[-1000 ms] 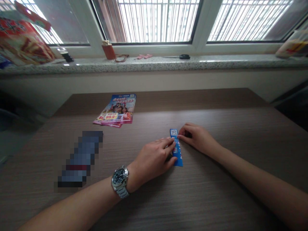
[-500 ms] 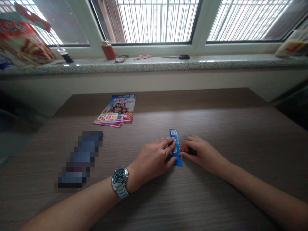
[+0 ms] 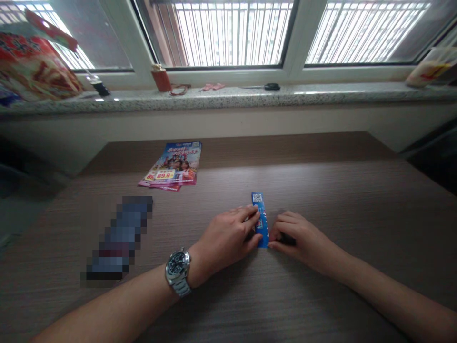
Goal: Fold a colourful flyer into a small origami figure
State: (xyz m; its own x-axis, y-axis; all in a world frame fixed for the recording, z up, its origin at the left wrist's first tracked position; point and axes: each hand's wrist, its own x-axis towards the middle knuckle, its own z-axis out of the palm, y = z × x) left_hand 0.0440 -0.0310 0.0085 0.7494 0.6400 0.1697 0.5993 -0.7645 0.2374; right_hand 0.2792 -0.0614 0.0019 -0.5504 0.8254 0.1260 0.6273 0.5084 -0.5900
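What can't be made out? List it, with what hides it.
Head view, blue paper strip: partly hidden under the left hand.
Head view, dark object: details lost to pixelation.
Head view, flyers: fine print too small.
Head view, red bag: cut off by the left edge.

1. My left hand (image 3: 230, 233) lies on the narrow blue paper strip (image 3: 263, 227); my right hand (image 3: 300, 240) is at its near right corner.
2. Left of my hands, on the brown wood-grain table (image 3: 339, 190), multicoloured rectangular paper flyers (image 3: 178, 164) lie behind a dark, blurred oblong (image 3: 123, 233).
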